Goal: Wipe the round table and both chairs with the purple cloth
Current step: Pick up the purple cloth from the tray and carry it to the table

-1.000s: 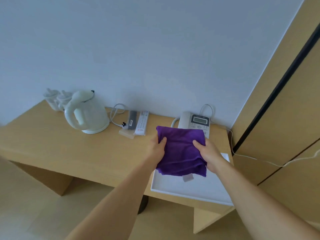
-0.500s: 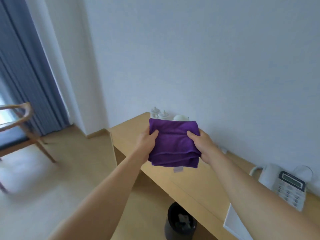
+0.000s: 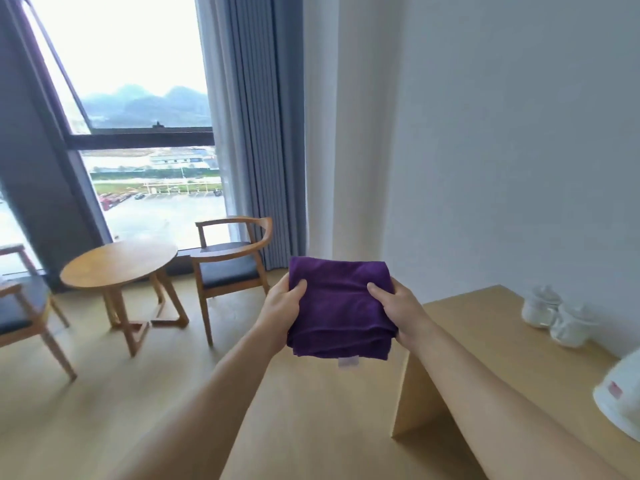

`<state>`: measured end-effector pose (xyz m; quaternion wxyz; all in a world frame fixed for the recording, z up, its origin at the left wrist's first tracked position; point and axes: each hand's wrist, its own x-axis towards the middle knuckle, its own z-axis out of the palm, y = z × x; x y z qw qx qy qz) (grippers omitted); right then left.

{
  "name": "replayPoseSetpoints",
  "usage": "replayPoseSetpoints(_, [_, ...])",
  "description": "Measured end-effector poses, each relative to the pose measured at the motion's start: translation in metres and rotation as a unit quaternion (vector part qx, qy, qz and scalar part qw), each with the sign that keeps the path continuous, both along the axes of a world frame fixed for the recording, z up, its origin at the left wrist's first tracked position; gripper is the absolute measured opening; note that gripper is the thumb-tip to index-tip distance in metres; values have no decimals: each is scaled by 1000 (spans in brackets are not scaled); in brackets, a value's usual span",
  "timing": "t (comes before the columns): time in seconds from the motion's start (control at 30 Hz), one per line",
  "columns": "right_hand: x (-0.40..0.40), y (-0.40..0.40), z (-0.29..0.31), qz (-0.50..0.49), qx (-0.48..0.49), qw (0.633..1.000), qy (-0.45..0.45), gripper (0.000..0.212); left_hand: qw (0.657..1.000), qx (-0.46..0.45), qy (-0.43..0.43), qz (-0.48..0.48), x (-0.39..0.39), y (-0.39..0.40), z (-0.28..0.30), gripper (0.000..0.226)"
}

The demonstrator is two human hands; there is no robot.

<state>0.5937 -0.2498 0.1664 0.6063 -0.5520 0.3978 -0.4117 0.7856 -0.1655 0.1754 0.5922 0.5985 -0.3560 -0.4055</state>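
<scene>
A folded purple cloth (image 3: 341, 306) is held up in front of the body, clear of every surface, with one hand at each side. The left hand (image 3: 282, 306) is clamped on the cloth's left edge, its thumb (image 3: 297, 287) laid over the top face and the fingers hidden beneath. The right hand (image 3: 403, 308) is clamped on the right edge in the same way, thumb on top, fingers underneath. Each grip is thus seen to be grasping the cloth. A small white label (image 3: 348, 362) hangs from the cloth's near edge.

Beyond and to the left, a round table (image 3: 119, 265) of light wood is seen on the floor by the window (image 3: 138, 133), well apart from the cloth. One chair (image 3: 232, 261) with a dark seat and curved wooden back is placed just to the right of the table. A second chair (image 3: 24, 306) is partly cut off at the left edge of the view, on the table's other side. Grey curtains (image 3: 252, 133) hang beside the window.

At the right a wooden desk (image 3: 485, 317) stands against the wall. Two glass jars (image 3: 557, 315) are set close together on it near the wall, and part of a white kettle (image 3: 623, 393) is seen at the right edge.
</scene>
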Motion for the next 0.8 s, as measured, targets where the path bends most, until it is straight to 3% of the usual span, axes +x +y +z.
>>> replayPoseSetpoints(0.2, [148,-57,-4,79,-12,997,9,23,997,-1,3,76,136,-31,-9,12])
replayPoseSetpoints(0.3, [211,-93,-10,119,-6,993,16,15,995,-3,11,104,191,-51,-18,13])
replayPoseSetpoints(0.4, [279,-139,-15,158,-6,987,20,14,991,-2,13,135,253,-85,-25,23])
replayPoseSetpoints(0.5, [346,-190,-17,194,-9,981,17,23,984,-7,5,176,312,-128,-26,21])
replayPoseSetpoints(0.8, [522,-306,-8,264,9,963,49,20,968,-6,25,248,458,-224,-22,19])
